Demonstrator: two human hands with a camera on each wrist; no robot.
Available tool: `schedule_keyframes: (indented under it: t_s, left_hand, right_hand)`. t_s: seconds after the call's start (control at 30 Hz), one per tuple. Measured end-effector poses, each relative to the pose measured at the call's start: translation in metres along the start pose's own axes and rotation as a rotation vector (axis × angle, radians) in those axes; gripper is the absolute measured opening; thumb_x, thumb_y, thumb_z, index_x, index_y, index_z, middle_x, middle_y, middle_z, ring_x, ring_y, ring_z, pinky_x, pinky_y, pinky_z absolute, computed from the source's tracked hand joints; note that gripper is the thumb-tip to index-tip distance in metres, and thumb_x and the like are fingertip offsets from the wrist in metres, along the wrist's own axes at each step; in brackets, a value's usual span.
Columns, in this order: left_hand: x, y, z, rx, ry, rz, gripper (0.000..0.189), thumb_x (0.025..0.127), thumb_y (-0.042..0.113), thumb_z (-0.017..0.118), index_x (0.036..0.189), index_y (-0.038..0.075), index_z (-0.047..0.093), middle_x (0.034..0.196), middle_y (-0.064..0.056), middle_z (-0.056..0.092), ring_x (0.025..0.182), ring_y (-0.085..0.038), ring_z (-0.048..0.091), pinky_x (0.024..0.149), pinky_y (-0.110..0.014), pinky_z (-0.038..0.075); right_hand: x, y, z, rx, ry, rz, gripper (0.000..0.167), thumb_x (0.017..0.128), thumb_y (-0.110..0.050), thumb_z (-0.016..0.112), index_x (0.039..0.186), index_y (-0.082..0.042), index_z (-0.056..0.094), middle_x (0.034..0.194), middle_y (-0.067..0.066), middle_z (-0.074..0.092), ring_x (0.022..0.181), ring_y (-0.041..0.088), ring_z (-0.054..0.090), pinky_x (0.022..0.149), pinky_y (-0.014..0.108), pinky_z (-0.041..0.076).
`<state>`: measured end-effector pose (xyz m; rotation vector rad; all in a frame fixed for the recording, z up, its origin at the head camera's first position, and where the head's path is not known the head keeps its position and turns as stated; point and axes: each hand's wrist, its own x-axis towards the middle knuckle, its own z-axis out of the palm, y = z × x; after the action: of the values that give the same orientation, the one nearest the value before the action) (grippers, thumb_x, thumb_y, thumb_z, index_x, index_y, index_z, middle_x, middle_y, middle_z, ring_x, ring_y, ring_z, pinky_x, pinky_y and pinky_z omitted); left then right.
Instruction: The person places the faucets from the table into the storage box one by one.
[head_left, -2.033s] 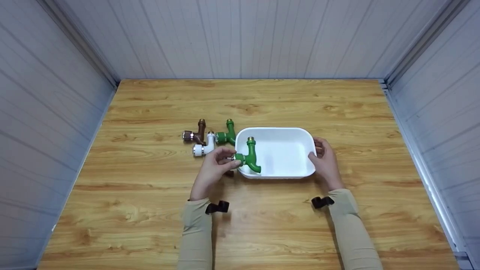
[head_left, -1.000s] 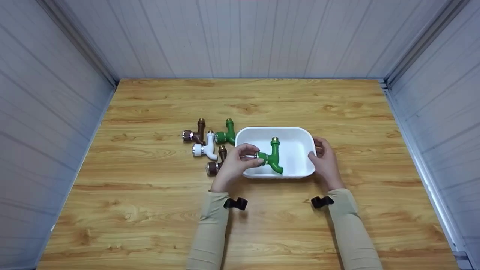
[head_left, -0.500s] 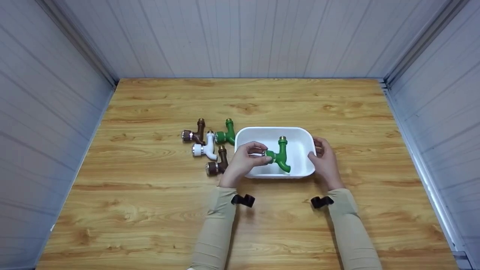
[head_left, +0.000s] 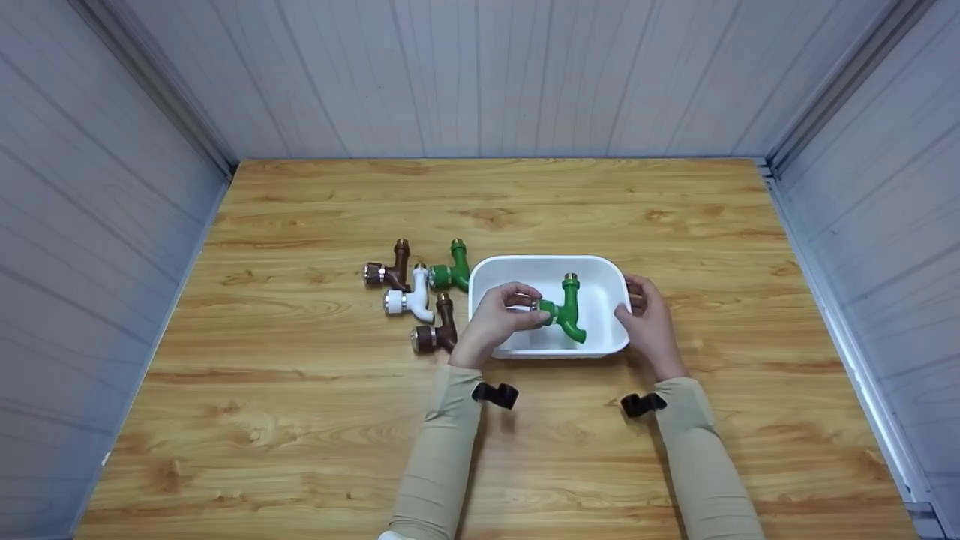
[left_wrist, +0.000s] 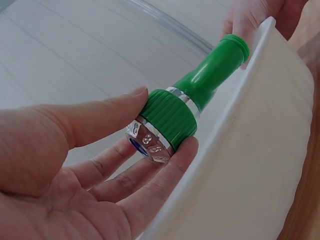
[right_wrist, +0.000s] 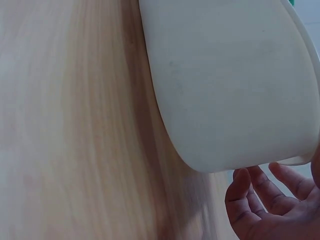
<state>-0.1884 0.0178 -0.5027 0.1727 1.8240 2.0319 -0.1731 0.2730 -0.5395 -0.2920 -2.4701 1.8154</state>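
Note:
My left hand (head_left: 501, 318) pinches a green tap (head_left: 570, 309) by its ribbed knob, thumb on one side and fingers on the other. In the head view the tap overlaps the inside of a white basin (head_left: 517, 259), its brass-threaded end pointing away from me and its spout bent to the right. The left wrist view shows the knob (left_wrist: 167, 117) with its chrome cap toward my palm. At the basin's right end my right hand (head_left: 654, 324) grips the rim, thumb over the inside and fingers outside. Those fingers (right_wrist: 270, 192) lie against the end wall in the right wrist view.
Left of the basin lie a brown tap (head_left: 397, 270), a white tap (head_left: 416, 298), a second green tap (head_left: 456, 268) and another brown tap (head_left: 442, 330). All rest on the wooden table (head_left: 300, 420), which panelled walls (head_left: 480, 75) enclose at the back and sides.
My left hand has carried the green tap rightward from the basin's left rim to over its middle, uncovering the nearer brown tap. The right hand has stayed on the rim.

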Motion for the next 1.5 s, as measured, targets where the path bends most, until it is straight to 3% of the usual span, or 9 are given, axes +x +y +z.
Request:
schedule_keyframes:
  t_s: [0.5, 0.83, 1.0, 1.2, 1.5]
  left_hand:
    - [0.013, -0.007, 0.007, -0.011, 0.021, -0.034, 0.032, 0.076, -0.005, 0.077, 0.102, -0.007, 0.061, 0.096, -0.015, 0.063, 0.085, -0.02, 0.064, 0.076, -0.033, 0.058]
    - [0.02, -0.006, 0.015, -0.005, 0.053, -0.123, 0.031, 0.075, -0.003, 0.078, 0.102, -0.004, 0.062, 0.094, -0.013, 0.062, 0.081, -0.02, 0.065, 0.074, -0.032, 0.058]
    - [0.025, -0.011, 0.018, -0.003, 0.063, -0.157, 0.029, 0.075, -0.003, 0.078, 0.1, -0.002, 0.062, 0.09, -0.011, 0.062, 0.078, -0.018, 0.065, 0.074, -0.033, 0.058]
    - [0.031, -0.016, 0.019, 0.009, 0.064, -0.157, 0.03, 0.075, -0.005, 0.078, 0.099, -0.004, 0.062, 0.085, -0.009, 0.061, 0.075, -0.017, 0.063, 0.074, -0.035, 0.058]
    - [0.035, -0.019, 0.019, 0.032, 0.058, -0.164, 0.03, 0.075, -0.004, 0.078, 0.1, -0.004, 0.061, 0.083, -0.007, 0.06, 0.073, -0.015, 0.062, 0.074, -0.034, 0.058]
  right_hand:
    - [-0.002, -0.002, 0.001, 0.022, 0.0, 0.003, 0.051, 0.086, 0.007, 0.054, 0.136, 0.001, 0.043, 0.126, 0.02, 0.051, 0.111, 0.032, 0.05, 0.099, 0.039, 0.042]
    - [-0.002, -0.001, 0.002, 0.02, 0.012, 0.015, 0.051, 0.086, 0.007, 0.054, 0.135, -0.001, 0.044, 0.126, 0.017, 0.051, 0.109, 0.03, 0.051, 0.096, 0.037, 0.043]
    - [-0.003, -0.001, 0.001, 0.031, 0.01, -0.025, 0.051, 0.084, 0.009, 0.053, 0.133, 0.002, 0.045, 0.123, 0.02, 0.053, 0.107, 0.031, 0.053, 0.091, 0.034, 0.045]
    - [-0.006, -0.012, 0.0, 0.047, -0.011, -0.018, 0.051, 0.085, 0.011, 0.051, 0.134, 0.007, 0.042, 0.125, 0.026, 0.05, 0.111, 0.038, 0.05, 0.096, 0.041, 0.042]
    - [-0.001, -0.002, 0.0, 0.021, -0.003, -0.024, 0.05, 0.085, 0.01, 0.052, 0.134, 0.002, 0.044, 0.122, 0.02, 0.051, 0.11, 0.031, 0.051, 0.097, 0.039, 0.043]
